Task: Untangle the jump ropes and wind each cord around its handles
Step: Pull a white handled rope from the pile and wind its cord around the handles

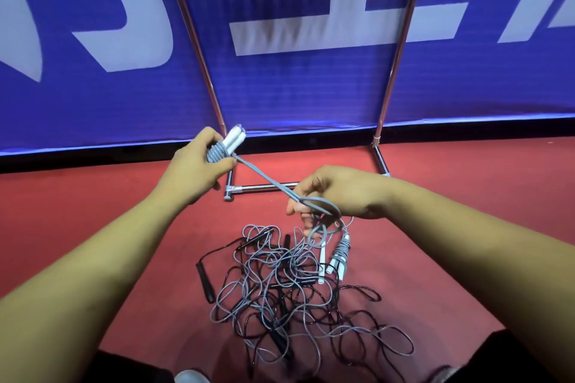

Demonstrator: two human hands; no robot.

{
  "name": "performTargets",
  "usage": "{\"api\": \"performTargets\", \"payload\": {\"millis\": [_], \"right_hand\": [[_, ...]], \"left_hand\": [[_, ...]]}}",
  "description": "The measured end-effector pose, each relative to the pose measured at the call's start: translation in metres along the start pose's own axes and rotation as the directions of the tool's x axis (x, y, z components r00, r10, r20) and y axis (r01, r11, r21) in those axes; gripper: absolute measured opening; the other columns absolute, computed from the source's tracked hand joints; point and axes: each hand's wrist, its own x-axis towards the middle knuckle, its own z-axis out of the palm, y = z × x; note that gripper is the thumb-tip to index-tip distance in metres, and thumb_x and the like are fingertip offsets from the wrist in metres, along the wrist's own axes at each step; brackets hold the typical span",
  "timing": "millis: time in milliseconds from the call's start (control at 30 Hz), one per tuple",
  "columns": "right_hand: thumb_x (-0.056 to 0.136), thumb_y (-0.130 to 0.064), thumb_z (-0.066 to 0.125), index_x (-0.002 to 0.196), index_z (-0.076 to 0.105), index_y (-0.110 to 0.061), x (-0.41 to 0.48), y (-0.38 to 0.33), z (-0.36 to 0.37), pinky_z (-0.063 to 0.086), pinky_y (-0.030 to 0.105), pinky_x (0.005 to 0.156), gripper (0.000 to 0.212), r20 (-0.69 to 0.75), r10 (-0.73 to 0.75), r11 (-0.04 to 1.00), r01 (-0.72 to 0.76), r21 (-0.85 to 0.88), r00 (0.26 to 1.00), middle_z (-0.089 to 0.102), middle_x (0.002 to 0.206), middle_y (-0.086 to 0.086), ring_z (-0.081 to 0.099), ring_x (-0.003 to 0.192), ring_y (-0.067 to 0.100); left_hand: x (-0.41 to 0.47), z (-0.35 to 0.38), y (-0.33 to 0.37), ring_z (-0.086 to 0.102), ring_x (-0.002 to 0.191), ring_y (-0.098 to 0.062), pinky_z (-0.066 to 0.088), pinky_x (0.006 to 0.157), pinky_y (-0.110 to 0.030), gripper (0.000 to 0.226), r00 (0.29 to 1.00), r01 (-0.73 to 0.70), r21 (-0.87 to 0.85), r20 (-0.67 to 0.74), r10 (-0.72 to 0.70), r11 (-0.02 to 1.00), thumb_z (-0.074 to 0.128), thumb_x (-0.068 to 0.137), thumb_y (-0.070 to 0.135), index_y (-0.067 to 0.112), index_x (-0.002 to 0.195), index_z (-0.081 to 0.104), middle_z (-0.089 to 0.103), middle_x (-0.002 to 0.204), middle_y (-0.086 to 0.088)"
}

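Nearest, at the bottom edge: dark trousers (124,367). Just beyond, on the red floor (93,211), below the right grip (336,193): pile (295,289) of tangled grey and black cords, with a black handle (205,283) at its left side. Directly under the right grip, at the pile's edge: wound rope (340,253), grey cord round white handles. Left grip (199,165) raised, fingers curled round a white handle pair (235,137) with grey coils (216,154). From there a doubled grey cord (264,179), taut, down to the right grip. Right grip closed, pinching the loop (320,205) of that cord. Behind both grips: metal frame (264,186) and blue banner (280,87).
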Motion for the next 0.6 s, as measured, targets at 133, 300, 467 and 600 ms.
{"api": "performTargets", "payload": {"millis": [133,300,467,600], "right_hand": [[0.099,-0.001,0.044,0.114,0.056,0.007,0.003,-0.017,0.017,0.032,0.022,0.043,0.021,-0.011,0.025,0.993,-0.024,0.116,1.000,0.040,0.051,0.004,0.037,0.037,0.015],[0.095,-0.013,0.060,0.097,0.058,0.012,0.003,-0.030,0.033,0.019,0.019,0.042,0.026,-0.088,-0.044,0.997,0.049,0.054,0.995,0.030,0.047,0.000,0.022,0.042,0.014],[0.096,-0.014,0.058,0.090,0.069,0.003,-0.004,-0.037,0.012,0.020,0.022,0.042,0.021,-0.283,-0.167,0.986,0.155,-0.064,0.944,0.035,0.041,-0.006,0.024,0.041,0.013],[0.096,-0.019,0.058,0.083,0.072,-0.009,-0.012,-0.040,-0.011,0.028,0.019,0.040,0.021,-0.369,-0.213,0.965,0.136,-0.225,0.905,0.038,0.038,-0.012,0.028,0.037,0.005]], "left_hand": [[0.001,0.000,-0.010,0.065,0.081,-0.032,0.050,0.069,-0.037,0.024,1.000,-0.024,0.408,0.024,0.016,0.913,0.066,0.085,0.031,0.031,0.105,0.052,0.065,0.086,-0.002],[-0.011,0.023,0.000,0.064,0.100,-0.032,0.042,0.069,-0.033,0.031,0.991,-0.099,0.680,0.130,0.014,0.727,0.059,0.088,0.035,0.039,0.119,0.053,0.068,0.109,-0.003],[-0.034,0.043,0.020,0.066,0.095,-0.027,0.048,0.073,-0.032,0.036,0.921,-0.327,0.651,0.381,0.077,0.686,0.059,0.080,0.060,0.039,0.109,0.057,0.068,0.097,0.001],[-0.047,0.055,0.042,0.055,0.074,-0.022,0.041,0.065,-0.030,0.050,0.869,-0.417,0.573,0.479,0.124,0.706,0.047,0.072,0.087,0.036,0.071,0.048,0.057,0.073,0.005]]}}
